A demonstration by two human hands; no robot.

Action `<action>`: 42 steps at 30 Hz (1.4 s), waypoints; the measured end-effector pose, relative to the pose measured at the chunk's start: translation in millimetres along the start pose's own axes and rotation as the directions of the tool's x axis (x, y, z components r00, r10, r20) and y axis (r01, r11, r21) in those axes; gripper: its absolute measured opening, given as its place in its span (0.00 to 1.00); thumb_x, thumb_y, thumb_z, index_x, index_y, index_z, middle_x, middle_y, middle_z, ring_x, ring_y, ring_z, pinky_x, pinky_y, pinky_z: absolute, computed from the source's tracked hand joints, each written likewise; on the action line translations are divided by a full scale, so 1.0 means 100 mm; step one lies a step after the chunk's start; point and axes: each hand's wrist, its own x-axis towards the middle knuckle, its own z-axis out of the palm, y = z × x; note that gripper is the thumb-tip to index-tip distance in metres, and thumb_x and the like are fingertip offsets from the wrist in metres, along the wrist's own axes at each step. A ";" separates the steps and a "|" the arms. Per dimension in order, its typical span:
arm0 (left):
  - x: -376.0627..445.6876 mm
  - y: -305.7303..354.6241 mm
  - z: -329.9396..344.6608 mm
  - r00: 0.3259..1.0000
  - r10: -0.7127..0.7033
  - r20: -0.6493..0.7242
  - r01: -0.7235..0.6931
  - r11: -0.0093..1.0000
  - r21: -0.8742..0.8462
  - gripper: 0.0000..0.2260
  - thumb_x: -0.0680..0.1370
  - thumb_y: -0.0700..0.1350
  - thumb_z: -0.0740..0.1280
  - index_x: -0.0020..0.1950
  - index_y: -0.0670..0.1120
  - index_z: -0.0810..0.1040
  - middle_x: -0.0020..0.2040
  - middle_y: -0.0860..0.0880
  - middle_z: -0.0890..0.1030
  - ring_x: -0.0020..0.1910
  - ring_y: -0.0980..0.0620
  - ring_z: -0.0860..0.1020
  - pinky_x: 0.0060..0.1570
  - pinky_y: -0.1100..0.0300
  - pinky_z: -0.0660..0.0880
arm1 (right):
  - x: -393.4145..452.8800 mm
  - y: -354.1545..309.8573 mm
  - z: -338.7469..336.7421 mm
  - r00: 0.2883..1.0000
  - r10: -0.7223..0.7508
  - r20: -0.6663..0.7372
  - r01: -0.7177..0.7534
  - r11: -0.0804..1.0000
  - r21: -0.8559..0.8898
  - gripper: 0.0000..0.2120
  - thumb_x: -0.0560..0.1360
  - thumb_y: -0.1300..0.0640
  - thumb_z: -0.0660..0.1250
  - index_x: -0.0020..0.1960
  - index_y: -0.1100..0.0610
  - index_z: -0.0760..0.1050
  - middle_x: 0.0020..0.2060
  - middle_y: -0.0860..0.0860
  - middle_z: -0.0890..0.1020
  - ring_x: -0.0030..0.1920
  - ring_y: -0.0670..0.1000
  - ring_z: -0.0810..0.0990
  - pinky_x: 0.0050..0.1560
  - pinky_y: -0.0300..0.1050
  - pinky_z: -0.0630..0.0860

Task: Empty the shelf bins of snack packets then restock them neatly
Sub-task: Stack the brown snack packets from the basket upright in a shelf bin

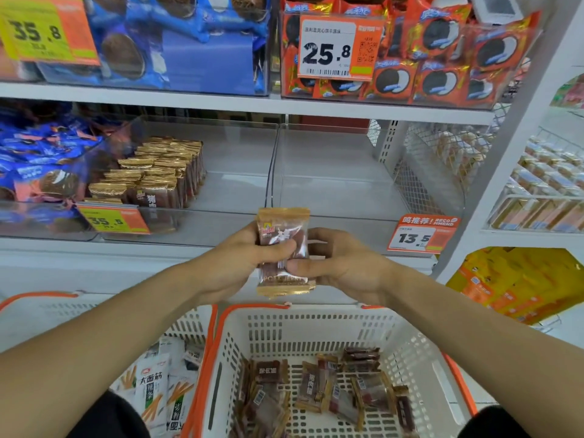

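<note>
Both hands meet in front of the middle shelf, above a white basket with orange trim. The left hand curls round a small stack of brown packets, thumb pressed across the front. The right hand grips the same stack from the other side, fingers wrapped behind, thumb on the lower front. The packets stand upright, gold crimped ends top and bottom. More such packets lie loose in the basket. In the clear bin ahead, rows of them stand packed at its left side.
</note>
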 end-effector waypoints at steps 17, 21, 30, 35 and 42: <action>-0.05 -0.16 -1.81 0.820 0.517 -0.244 0.046 0.366 0.929 0.28 0.69 0.56 0.68 0.67 0.46 0.77 0.63 0.42 0.76 0.63 0.39 0.72 0.64 0.46 0.67 | 1.52 -0.59 0.79 0.886 -0.427 -0.179 0.287 0.809 -0.513 0.33 0.66 0.61 0.81 0.62 0.51 0.65 0.56 0.50 0.82 0.55 0.48 0.83 0.56 0.47 0.82; 0.08 -0.46 -2.07 0.760 0.594 -0.262 0.026 0.375 0.927 0.17 0.70 0.52 0.73 0.55 0.44 0.82 0.50 0.44 0.81 0.53 0.38 0.76 0.56 0.47 0.70 | 2.37 -0.55 0.79 0.904 -0.330 -0.271 0.136 0.825 -0.549 0.35 0.65 0.61 0.81 0.65 0.58 0.67 0.50 0.48 0.81 0.49 0.46 0.81 0.58 0.46 0.79; 0.28 -0.73 -2.28 0.529 0.841 -0.116 -0.206 0.259 0.944 0.07 0.74 0.48 0.68 0.47 0.48 0.83 0.39 0.52 0.79 0.42 0.51 0.73 0.60 0.55 0.66 | 3.52 -0.55 0.58 0.894 -0.140 -0.426 -0.071 0.894 -0.443 0.24 0.61 0.66 0.79 0.56 0.59 0.79 0.50 0.53 0.85 0.50 0.54 0.85 0.43 0.44 0.82; 0.31 -0.77 -2.28 0.486 0.864 -0.129 -0.251 0.279 0.927 0.04 0.72 0.46 0.72 0.46 0.48 0.83 0.39 0.55 0.80 0.42 0.55 0.72 0.62 0.54 0.67 | 3.49 -0.38 0.53 0.826 -0.122 -0.550 -0.169 0.878 -0.449 0.45 0.69 0.57 0.79 0.78 0.60 0.58 0.60 0.50 0.72 0.64 0.55 0.73 0.56 0.44 0.70; 0.30 -0.79 -2.27 0.508 0.848 -0.152 -0.230 0.304 0.925 0.06 0.72 0.43 0.75 0.48 0.49 0.82 0.41 0.57 0.80 0.44 0.52 0.76 0.66 0.52 0.66 | 3.58 -0.36 0.78 0.853 -0.181 -0.490 -0.054 0.902 -0.427 0.44 0.56 0.56 0.84 0.65 0.54 0.62 0.58 0.52 0.78 0.55 0.53 0.78 0.61 0.48 0.77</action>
